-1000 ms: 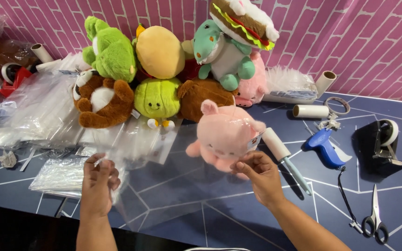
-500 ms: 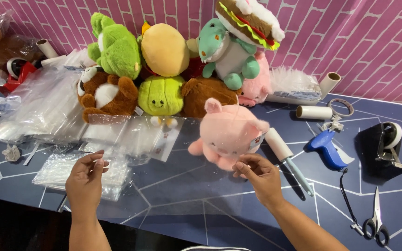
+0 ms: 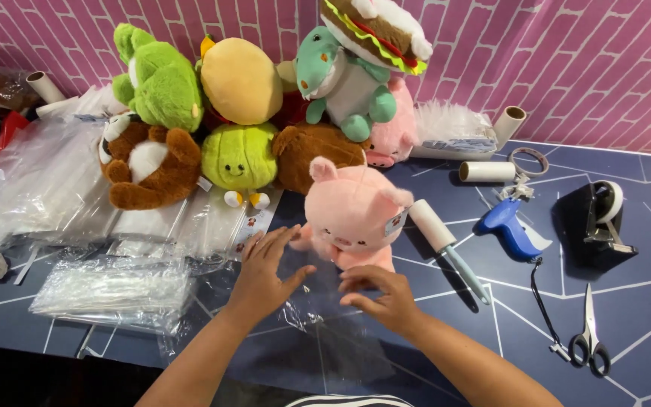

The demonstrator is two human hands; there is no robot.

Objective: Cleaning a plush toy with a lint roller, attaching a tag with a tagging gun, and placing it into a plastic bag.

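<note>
A pink pig plush (image 3: 352,213) sits upright on the dark blue table (image 3: 431,332), facing me. A clear plastic bag (image 3: 318,316) lies flat in front of it. My left hand (image 3: 264,273) rests on the bag with fingers spread, its fingertips near the pig's left side. My right hand (image 3: 378,295) presses on the bag just below the pig, fingers curled over the film. Neither hand holds the pig.
A heap of plush toys (image 3: 242,98) stands against the pink brick wall. Stacks of clear bags (image 3: 111,290) lie at the left. A lint roller (image 3: 442,245), blue tagging gun (image 3: 508,226), tape dispenser (image 3: 597,222) and scissors (image 3: 589,339) lie at the right.
My left hand has moved right from the bag stacks to the bag in front of the pig. My right hand has stayed by the pig, and now both press on the film.
</note>
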